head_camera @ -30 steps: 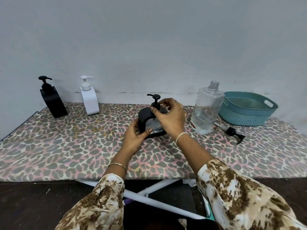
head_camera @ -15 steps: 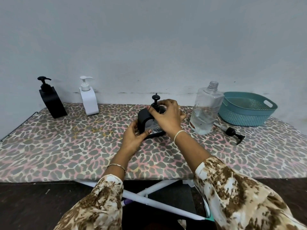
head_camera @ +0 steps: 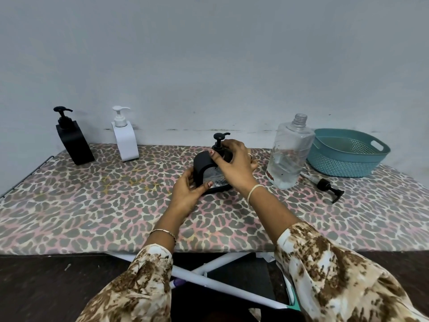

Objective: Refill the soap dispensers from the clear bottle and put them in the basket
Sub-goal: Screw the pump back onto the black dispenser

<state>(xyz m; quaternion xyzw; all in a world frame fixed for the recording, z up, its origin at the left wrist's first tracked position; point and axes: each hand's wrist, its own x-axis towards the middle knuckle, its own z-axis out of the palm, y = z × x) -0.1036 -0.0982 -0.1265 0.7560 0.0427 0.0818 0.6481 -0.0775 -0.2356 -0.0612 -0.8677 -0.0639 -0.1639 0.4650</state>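
Black, the middle dispenser point(head_camera: 200, 164) stands on the table point(head_camera: 92, 205). The left hand point(head_camera: 186, 194) curls round its base, thumb on its label, whose print is too small to read. The right hand point(head_camera: 235, 165) pinches its pump collar with curled fingers. To its right stand the uncapped bottle point(head_camera: 289, 156) and the basket point(head_camera: 348, 165).

Looks like a home, prob. a spare or utility rm: folding ironing board point(head_camera: 92, 205) w/ leopard-print cover serves as the table, white cross legs point(head_camera: 216, 266) under it, plain scuffed painted wall point(head_camera: 209, 66) behind, teal plastic basket point(head_camera: 343, 163) & white soap dispenser point(head_camera: 125, 145) on top.
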